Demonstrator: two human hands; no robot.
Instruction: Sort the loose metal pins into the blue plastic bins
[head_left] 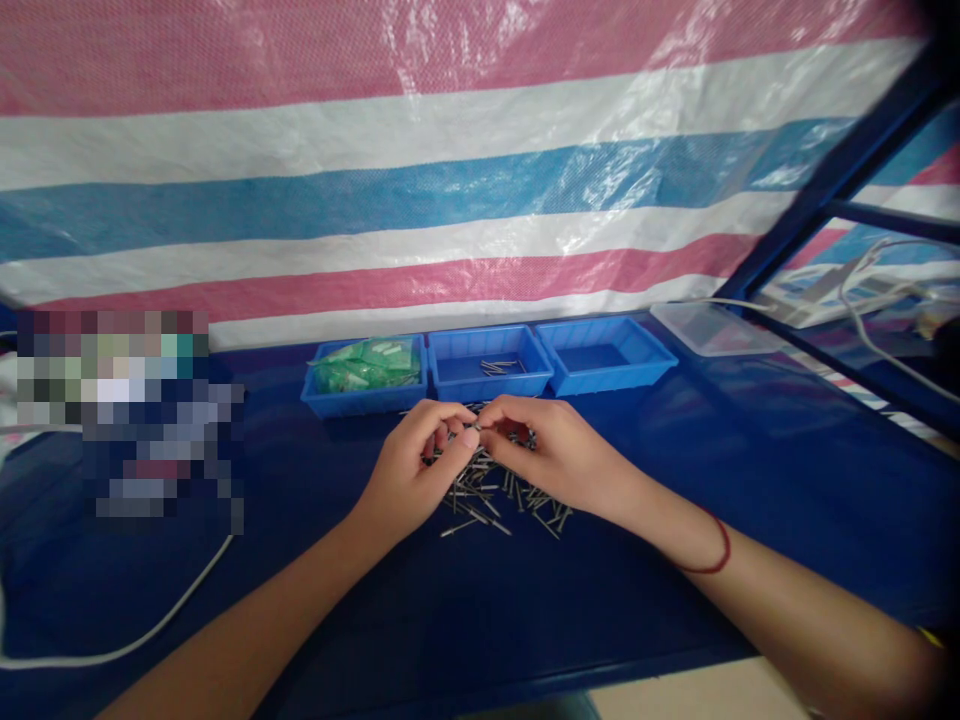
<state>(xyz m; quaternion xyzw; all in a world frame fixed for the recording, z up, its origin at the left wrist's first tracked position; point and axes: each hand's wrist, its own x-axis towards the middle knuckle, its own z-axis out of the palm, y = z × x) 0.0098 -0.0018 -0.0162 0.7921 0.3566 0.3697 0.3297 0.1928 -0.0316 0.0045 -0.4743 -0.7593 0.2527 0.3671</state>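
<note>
My left hand [411, 462] and my right hand [564, 455] meet over a loose pile of thin metal fasteners [471, 488] that look like nails or screws. Each has its thumb and forefinger pinched close together, the fingertips of both nearly touching. Whatever small piece lies between them is too small and too covered to name. Part of the pile is hidden behind my fingers. Just beyond stands a middle blue bin [491, 386] with a few similar fasteners inside.
The left blue bin [360, 402] holds green plastic packets [367, 364]. A right blue bin [615, 376] stands beside the middle one, with a clear plastic lid [712, 330] farther right. A white cable [172, 622] curves over the blue table [420, 620]. Striped sheeting [450, 225] hangs behind.
</note>
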